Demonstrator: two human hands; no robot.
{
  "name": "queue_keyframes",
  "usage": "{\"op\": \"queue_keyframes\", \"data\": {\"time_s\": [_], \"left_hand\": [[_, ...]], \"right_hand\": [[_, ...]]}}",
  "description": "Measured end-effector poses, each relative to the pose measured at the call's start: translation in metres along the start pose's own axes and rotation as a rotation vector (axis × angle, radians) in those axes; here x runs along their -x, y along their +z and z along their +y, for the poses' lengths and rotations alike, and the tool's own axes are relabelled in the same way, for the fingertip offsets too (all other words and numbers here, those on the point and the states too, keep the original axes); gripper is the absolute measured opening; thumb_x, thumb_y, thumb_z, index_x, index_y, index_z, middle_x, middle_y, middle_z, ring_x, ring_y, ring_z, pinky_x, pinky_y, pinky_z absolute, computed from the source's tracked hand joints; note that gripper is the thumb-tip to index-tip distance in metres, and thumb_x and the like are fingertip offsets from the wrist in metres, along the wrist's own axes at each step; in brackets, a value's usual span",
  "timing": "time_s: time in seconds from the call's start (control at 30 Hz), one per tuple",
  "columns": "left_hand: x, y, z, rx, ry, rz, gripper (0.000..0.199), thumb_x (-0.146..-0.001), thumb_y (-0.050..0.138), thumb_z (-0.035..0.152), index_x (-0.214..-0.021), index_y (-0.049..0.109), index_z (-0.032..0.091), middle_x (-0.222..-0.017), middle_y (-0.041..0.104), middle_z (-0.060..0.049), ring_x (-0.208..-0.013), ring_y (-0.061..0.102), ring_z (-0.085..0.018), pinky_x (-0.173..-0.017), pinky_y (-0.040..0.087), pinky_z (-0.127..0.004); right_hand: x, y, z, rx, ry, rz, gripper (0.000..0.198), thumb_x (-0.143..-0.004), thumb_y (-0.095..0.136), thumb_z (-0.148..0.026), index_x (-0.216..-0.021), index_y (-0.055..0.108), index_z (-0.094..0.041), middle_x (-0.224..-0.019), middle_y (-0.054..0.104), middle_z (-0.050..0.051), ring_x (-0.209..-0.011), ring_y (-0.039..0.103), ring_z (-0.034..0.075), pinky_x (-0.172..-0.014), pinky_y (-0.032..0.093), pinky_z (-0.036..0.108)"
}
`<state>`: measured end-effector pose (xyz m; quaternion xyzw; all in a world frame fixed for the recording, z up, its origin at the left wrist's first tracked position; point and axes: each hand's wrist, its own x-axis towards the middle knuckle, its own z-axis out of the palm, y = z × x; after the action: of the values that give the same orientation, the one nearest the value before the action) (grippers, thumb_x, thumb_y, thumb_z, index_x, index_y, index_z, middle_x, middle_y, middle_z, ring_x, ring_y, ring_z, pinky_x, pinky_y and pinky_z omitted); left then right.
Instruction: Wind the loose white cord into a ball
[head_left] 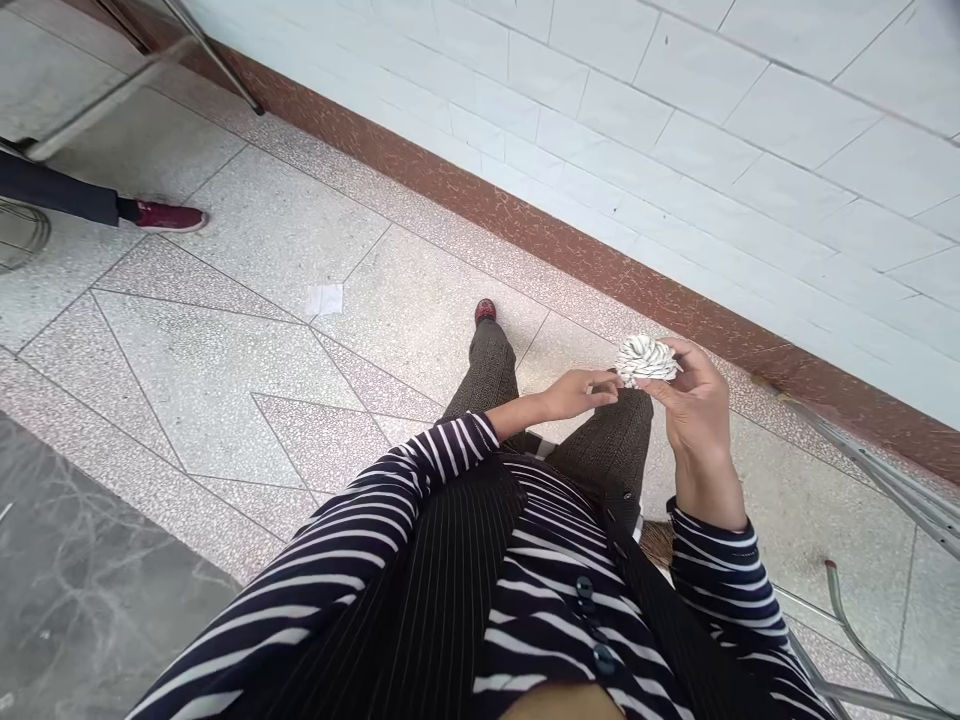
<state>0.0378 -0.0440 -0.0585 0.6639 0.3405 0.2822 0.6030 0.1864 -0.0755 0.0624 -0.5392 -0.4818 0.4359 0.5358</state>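
Note:
A white, rosette-like bundle [645, 360] with thin dark lines and many curled folds is held up in front of my thighs. My right hand [694, 385] grips it from the right, thumb below and fingers behind. From the other side, my left hand [579, 393] reaches in with its fingertips pinched together at the bundle's lower left edge. What exactly those fingertips pinch is too small to make out. Both forearms are in striped sleeves, above my dark trousers [487, 365].
A white tiled wall [600, 140] with a brown skirting [420, 155] runs along the far side. A scrap of paper [325, 299] lies on the terrazzo floor. Another person's red shoe [171, 217] is at the left. Metal legs [225, 65] stand top left, metal tubing [847, 610] right.

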Motion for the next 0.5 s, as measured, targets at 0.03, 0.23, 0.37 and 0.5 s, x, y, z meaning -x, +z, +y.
{"op": "queue_keyframes", "data": {"time_s": [0.03,0.23,0.37,0.5], "left_hand": [[0.003,-0.003,0.001,-0.022,-0.018,0.057,0.026,-0.093,0.063,0.034,-0.107,0.073,0.015,-0.107,0.076,-0.005,-0.105,0.069,-0.020,-0.102,0.048,-0.032],[0.006,-0.050,0.017,-0.205,0.099,0.249,0.039,-0.092,0.066,0.037,-0.125,0.067,0.017,-0.126,0.071,-0.010,-0.120,0.064,-0.023,-0.109,0.043,-0.037],[0.000,-0.036,0.018,-0.229,0.088,0.024,0.033,-0.089,0.069,0.028,-0.118,0.070,0.014,-0.121,0.073,-0.010,-0.111,0.067,-0.024,-0.100,0.049,-0.034],[0.014,-0.005,0.003,-0.194,-0.065,-0.111,0.027,-0.099,0.051,0.024,-0.090,0.073,0.012,-0.086,0.076,-0.004,-0.081,0.068,-0.015,-0.079,0.049,-0.024]], "right_hand": [[0.000,-0.003,0.000,-0.005,-0.012,0.011,0.047,-0.057,0.090,-0.021,-0.101,0.073,-0.024,-0.097,0.070,0.000,-0.089,0.065,0.017,-0.081,0.054,0.031],[0.003,0.000,0.007,-0.072,0.062,0.046,0.048,-0.054,0.092,-0.021,-0.098,0.074,-0.024,-0.095,0.072,0.000,-0.089,0.066,0.017,-0.083,0.054,0.032],[0.014,0.018,0.015,-0.093,0.104,0.044,0.050,-0.052,0.093,-0.023,-0.098,0.073,-0.023,-0.093,0.071,-0.001,-0.087,0.067,0.017,-0.080,0.054,0.032],[0.016,0.012,0.023,-0.027,0.073,0.057,0.051,-0.055,0.091,-0.027,-0.102,0.070,-0.021,-0.095,0.070,0.001,-0.086,0.067,0.018,-0.078,0.054,0.031]]}}
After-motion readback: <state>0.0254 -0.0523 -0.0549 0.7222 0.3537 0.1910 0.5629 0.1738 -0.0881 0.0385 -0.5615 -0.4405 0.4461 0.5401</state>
